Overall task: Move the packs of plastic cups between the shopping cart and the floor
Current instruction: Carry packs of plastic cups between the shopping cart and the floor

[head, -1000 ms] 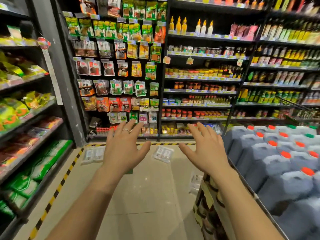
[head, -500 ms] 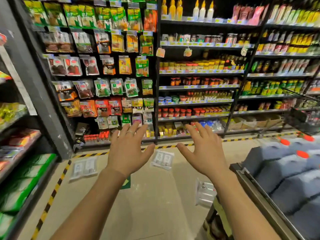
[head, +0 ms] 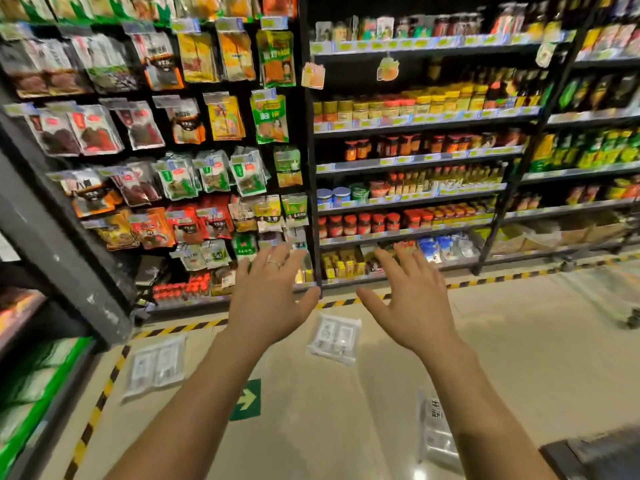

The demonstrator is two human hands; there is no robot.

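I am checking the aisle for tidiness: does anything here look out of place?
Yes: three packs of plastic cups lie scattered on the floor, where people walk: left pack, middle pack, near pack.

Both bare arms reach out in front. The left arm (head: pixel 194 410) comes up from the bottom left, the right arm (head: pixel 485 410) from the bottom right. The left grip (head: pixel 266 299) and the right grip (head: pixel 415 303) are up in the air, backs up, near each other but not touching. Their fingers (head: pixel 277 261) are straight and spread. The thumbs (head: pixel 370 303) point in at each other.
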